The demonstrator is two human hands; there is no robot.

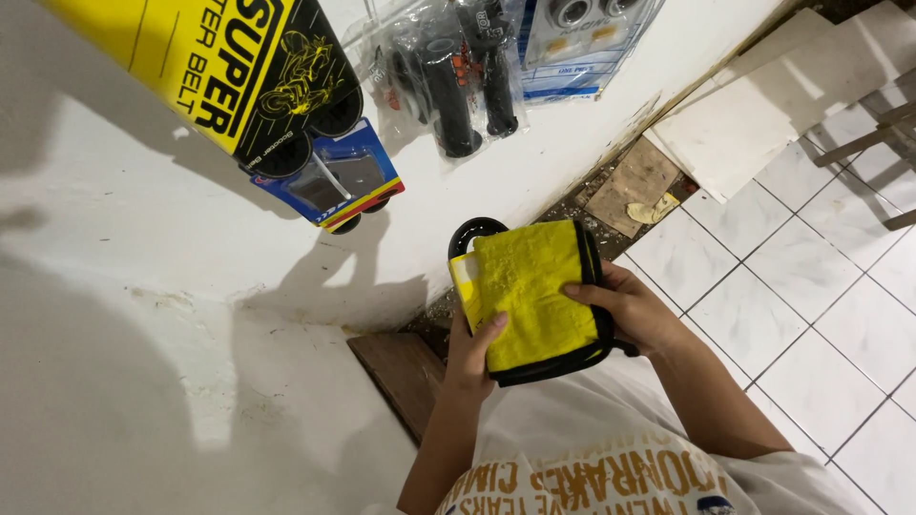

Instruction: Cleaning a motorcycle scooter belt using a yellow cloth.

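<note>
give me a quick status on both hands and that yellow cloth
Left hand and right hand both grip yellow cloth. Cloth wraps a black-and-yellow package. Nothing in the way.

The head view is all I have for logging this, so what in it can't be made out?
- Black-rimmed object: the yellow cloth covers most of it; kind unclear.
- Left hand: its fingers are behind the cloth; only the thumb shows.
- Right hand: its palm is turned away.
- Yellow-and-black box on the white wall: cut by the top edge.
</note>
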